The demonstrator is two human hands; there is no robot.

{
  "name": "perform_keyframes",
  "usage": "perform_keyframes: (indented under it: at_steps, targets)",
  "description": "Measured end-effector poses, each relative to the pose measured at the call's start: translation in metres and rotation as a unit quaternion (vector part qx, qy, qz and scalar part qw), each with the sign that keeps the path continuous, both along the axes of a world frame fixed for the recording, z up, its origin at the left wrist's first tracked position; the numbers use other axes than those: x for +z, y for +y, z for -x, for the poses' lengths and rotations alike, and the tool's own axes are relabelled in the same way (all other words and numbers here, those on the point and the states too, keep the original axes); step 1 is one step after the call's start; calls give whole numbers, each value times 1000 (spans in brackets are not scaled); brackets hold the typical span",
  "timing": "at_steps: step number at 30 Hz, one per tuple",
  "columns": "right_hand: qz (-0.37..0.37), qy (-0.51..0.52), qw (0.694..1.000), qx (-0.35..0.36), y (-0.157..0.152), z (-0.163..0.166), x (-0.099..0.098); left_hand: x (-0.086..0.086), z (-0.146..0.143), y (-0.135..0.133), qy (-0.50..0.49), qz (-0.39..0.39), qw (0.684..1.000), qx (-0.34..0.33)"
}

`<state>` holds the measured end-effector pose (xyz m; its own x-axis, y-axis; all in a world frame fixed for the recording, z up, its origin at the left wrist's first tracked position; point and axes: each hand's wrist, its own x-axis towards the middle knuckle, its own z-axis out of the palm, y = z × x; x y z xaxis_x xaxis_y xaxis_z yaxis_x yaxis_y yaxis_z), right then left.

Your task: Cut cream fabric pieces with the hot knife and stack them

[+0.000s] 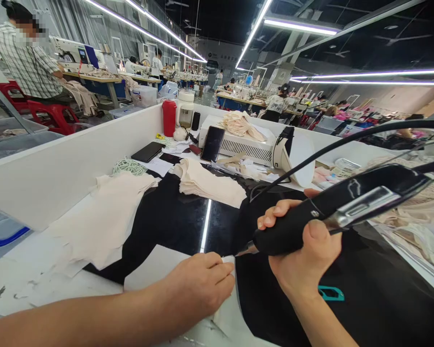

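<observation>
My right hand is wrapped round a black corded hand tool, its thumb on top near a metal lever. The tool's narrow metal tip points left and down, close to the fingertips of my left hand. Those fingers are pinched at the edge of a white sheet, which lies partly on a glossy black surface; what exactly sits under the fingertips is hidden. Beyond my hands lies a stack of cream fabric pieces. More pale cut fabric is spread at the left.
A teal-handled item lies beside my right wrist. Behind are a phone, a vented white box with fabric on top, a red bottle and a lamp-like white cone. The tool's cable arcs rightward. Low white walls border the table.
</observation>
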<state>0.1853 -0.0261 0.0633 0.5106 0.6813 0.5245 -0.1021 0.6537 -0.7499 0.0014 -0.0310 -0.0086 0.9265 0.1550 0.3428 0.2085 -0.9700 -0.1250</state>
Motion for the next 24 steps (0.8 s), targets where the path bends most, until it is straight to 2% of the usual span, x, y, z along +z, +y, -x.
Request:
perform_keyframes:
  at_steps: [11,24]
  targets:
    - [-1,-10,1000,9,-1,2,-4,-5,0,-1,-22,-28,999,-1]
    - [11,-17,1000,-4,-2,4,-5,-1,0,-1,-9,-17,1000,-4]
